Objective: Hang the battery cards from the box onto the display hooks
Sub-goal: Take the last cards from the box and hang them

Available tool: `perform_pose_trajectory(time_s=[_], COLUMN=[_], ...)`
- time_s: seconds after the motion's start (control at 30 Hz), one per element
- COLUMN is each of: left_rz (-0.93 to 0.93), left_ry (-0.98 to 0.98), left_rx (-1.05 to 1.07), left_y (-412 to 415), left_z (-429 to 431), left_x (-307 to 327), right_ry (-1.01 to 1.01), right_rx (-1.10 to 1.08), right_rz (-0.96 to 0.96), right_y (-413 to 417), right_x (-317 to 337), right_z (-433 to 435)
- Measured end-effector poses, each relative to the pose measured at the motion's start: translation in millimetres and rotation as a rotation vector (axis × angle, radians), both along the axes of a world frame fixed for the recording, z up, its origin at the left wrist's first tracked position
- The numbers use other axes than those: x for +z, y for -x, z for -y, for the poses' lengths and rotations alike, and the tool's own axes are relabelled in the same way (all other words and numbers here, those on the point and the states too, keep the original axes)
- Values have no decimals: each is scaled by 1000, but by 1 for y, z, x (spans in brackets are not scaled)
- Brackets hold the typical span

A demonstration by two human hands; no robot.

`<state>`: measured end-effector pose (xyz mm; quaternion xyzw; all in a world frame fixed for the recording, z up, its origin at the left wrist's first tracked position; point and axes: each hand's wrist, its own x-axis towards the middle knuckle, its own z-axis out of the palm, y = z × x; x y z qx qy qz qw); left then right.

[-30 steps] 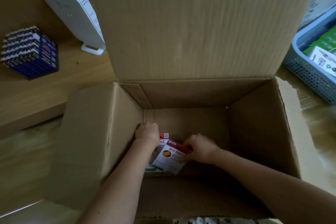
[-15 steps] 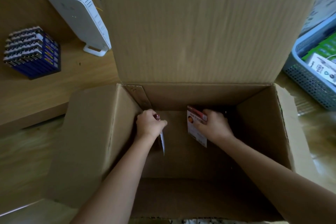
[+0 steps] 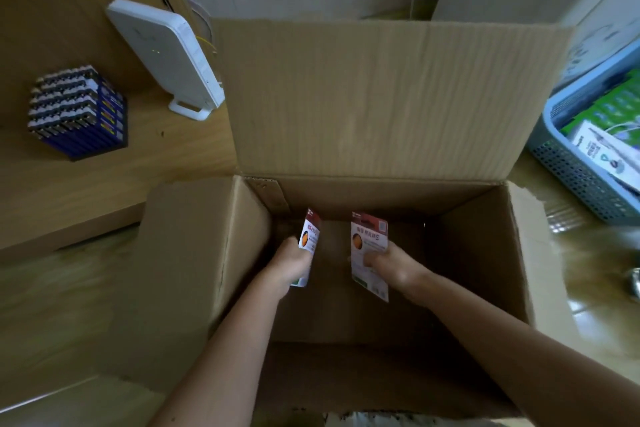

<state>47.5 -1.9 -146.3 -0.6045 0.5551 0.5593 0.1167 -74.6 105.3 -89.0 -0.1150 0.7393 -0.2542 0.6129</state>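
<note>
An open cardboard box (image 3: 381, 97) stands in front of me with its far flap raised. Both my arms reach into it. My left hand (image 3: 291, 263) grips a red-and-white battery card (image 3: 309, 236), held upright and nearly edge-on to the camera. My right hand (image 3: 391, 265) pinches a second battery card (image 3: 367, 243) by its lower half, its printed face turned toward me. The box floor under the hands is dark and I see no other cards there. No display hooks are in view.
A wooden shelf (image 3: 86, 184) at the left carries a white router (image 3: 166, 55) and a block of stacked blue battery packs (image 3: 78, 111). At the right stands a blue perforated basket (image 3: 588, 156) holding green and white packets. The box's left flap (image 3: 180, 270) hangs outward.
Both hands lifted a card each from the box floor and raised them. The cards now stand upright near the box's far wall, and the view has tilted upward.
</note>
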Motion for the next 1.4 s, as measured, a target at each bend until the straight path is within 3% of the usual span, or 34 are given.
perform_pose_trajectory(time_s=[0.13,0.23,0.37,0.53,0.7,0.87,1.1,1.4], left_rz=[-159,-263,-368,-532,-656,-728,-771,-894], left_ry=[-262,-376,-343,-351,-345,-61,370,553], left_rx=[193,220,371,418,604,752,754,693], left_y=[-14,-29,-46,-63,-92,-137,-216,-298], left_z=[-10,-16,-16,-5,9,31,93,193], left_x=[83,162,274,409,518,589,642,723], right_ry=[73,118,165,212,263,454,705,957], right_rx=[-91,-79,-2,-25,-36,12,-50,-282], right_rz=[75,166,266,194,123,69,-77,-155], right_y=[2,-1,-9,-24,-54,-90,-164,-265], right_x=[76,153,260,375,476,551,597,678], right_z=[-3,-2,2,23,52,84,155,246])
